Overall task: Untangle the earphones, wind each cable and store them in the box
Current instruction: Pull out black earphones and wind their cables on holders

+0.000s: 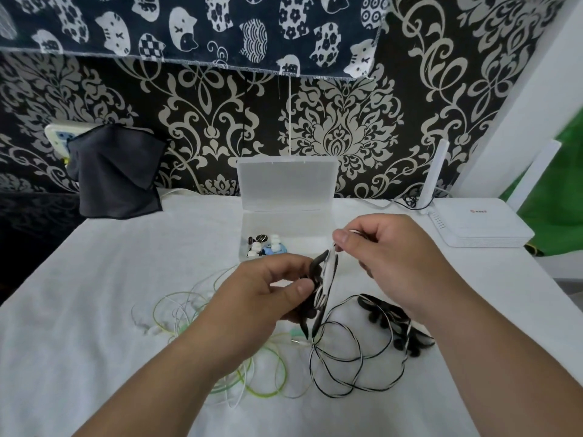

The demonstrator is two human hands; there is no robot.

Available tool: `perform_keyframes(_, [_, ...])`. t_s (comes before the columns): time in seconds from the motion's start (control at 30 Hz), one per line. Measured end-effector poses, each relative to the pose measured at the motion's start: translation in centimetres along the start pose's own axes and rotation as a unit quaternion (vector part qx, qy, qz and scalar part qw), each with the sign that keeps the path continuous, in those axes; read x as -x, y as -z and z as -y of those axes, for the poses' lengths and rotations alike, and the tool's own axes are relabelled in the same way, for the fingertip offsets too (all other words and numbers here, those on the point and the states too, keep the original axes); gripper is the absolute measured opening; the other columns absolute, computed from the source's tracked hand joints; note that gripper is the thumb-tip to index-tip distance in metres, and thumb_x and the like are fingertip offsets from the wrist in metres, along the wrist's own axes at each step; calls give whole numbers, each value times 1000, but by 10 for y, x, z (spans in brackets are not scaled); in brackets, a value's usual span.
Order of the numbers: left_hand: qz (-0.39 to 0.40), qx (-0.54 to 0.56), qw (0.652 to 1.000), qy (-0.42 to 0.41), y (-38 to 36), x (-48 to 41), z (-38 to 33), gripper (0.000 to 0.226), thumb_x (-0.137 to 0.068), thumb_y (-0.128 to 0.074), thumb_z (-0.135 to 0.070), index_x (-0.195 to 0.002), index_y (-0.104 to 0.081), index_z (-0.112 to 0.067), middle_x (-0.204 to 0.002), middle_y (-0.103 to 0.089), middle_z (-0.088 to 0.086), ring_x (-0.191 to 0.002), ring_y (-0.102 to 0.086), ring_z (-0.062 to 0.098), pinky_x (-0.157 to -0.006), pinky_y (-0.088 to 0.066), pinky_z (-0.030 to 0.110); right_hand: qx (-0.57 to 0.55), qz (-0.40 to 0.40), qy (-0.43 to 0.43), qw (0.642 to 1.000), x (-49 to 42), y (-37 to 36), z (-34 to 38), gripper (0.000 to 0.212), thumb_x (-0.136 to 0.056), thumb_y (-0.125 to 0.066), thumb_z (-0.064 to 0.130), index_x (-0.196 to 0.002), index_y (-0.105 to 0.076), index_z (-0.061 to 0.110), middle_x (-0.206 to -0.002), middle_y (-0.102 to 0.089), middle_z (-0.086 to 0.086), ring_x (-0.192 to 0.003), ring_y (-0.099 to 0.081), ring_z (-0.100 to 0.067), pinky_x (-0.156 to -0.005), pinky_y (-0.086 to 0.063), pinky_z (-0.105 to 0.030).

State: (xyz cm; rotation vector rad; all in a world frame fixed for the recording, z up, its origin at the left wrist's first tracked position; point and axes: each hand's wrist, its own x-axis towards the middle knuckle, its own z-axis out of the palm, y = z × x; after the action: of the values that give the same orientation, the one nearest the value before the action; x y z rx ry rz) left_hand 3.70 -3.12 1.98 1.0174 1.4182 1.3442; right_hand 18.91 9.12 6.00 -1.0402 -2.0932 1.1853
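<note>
Winding proceeds above the white table (pixel 110 294). The black-and-white earphones (pixel 394 320) trail loose on the cloth beside the green-white earphones (pixel 179 328), which are not yet wound. The left hand (pixel 268 294) grips the coiled part and the right hand (pixel 388 257) pinches the strand. Advise steady tension and equal loops. Beyond the hands, the open clear box (pixel 287 222) holds only small earbud pieces (pixel 263 246).

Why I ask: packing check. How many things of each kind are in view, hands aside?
Black-and-white cable tangle: 1
Green-and-white cable tangle: 1
Clear box: 1
White router: 1
Dark cloth: 1
Total: 5
</note>
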Motion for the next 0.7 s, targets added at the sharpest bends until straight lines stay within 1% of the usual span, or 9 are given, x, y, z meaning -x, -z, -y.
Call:
perform_keyframes(0.07, [13, 33, 999, 1, -1, 1, -1, 20, -94, -58, -3, -103, -74, -11, -91, -72, 9, -75, -70, 26, -75, -58, 39, -22, 15, -24, 999, -1, -4, -5, 30, -94, -64, 34, -66, -69, 25, -47, -39, 12, -46, -34, -9, -56, -30, -27])
perform_keyframes(0.17, [12, 79, 997, 2, -4, 1, 0, 17, -92, -59, -4, -105, -70, -5, -89, -67, 9, -70, -68, 26, -70, -56, 37, -53, 38, -54, 996, -2, -11, -9, 34, -96, -61, 37, -65, -68, 25, -56, -36, 2, -55, -33, -19, -56, -26, -32])
perform_keyframes(0.23, [8, 97, 995, -5, -5, 1, 0, 16, -90, -63, -10, -104, -69, -4, -90, -65, 13, -68, -67, 27, -68, -56, 37, -56, 46, -77, 994, -3, -15, -11, 38, -97, -58, 38, -63, -67, 22, -57, -37, 4, -55, -32, -17, -54, -25, -30])
perform_keyframes(0.33, [-5, 113, 993, -12, -5, 0, 1, 21, -87, -65, -16, -103, -67, -2, -96, -64, 20, -70, -67, 29, -68, -56, 38, -30, 88, -95, 991, -2, -23, -12, 50, -100, -51, 42, -55, -56, 22, -54, -39, 5, -52, -29, -19, -52, -22, -30])
perform_keyframes(0.43, [-22, 125, 992, -23, -4, -1, 1, 24, -90, -64, -21, -104, -64, -2, -104, -67, 24, -77, -67, 34, -71, -57, 39, -10, 142, -97, 985, 2, -29, -13, 47, -102, -48, 37, -60, -49, 15, -51, -38, 8, -55, -28, -19, -53, -21, -31])
perform_keyframes(0.5, [-34, 155, 987, -29, -2, -2, 0, 30, -90, -61, -20, -109, -60, 3, -97, -67, 25, -80, -66, 37, -72, -57, 39, -14, 176, -97, 980, 6, -32, -12, 41, -99, -49, 30, -67, -50, 4, -53, -38, 6, -57, -28, -19, -53, -20, -32])
perform_keyframes(0.53, [-44, 168, 984, -27, -1, -3, -1, 33, -89, -59, -19, -111, -57, 7, -92, -66, 25, -79, -64, 37, -70, -57, 38, -15, 192, -98, 976, 8, -34, -11, 40, -98, -50, 31, -70, -52, 2, -54, -39, 4, -58, -29, -20, -53, -21, -31])
perform_keyframes(0.6, [-66, 181, 981, -15, 1, -3, -2, 35, -92, -54, -16, -114, -52, 11, -86, -64, 26, -74, -62, 35, -66, -57, 36, -10, 223, -103, 969, 10, -37, -9, 43, -98, -52, 38, -75, -60, 4, -57, -42, 3, -60, -32, -20, -53, -25, -31])
perform_keyframes(0.7, [-101, 166, 981, 15, 5, -3, -2, 27, -99, -51, -13, -114, -54, 8, -90, -68, 27, -72, -65, 27, -62, -57, 31, 12, 271, -95, 958, 11, -36, -7, 41, -101, -48, 41, -80, -68, 11, -57, -43, 6, -52, -34, -15, -50, -27, -24])
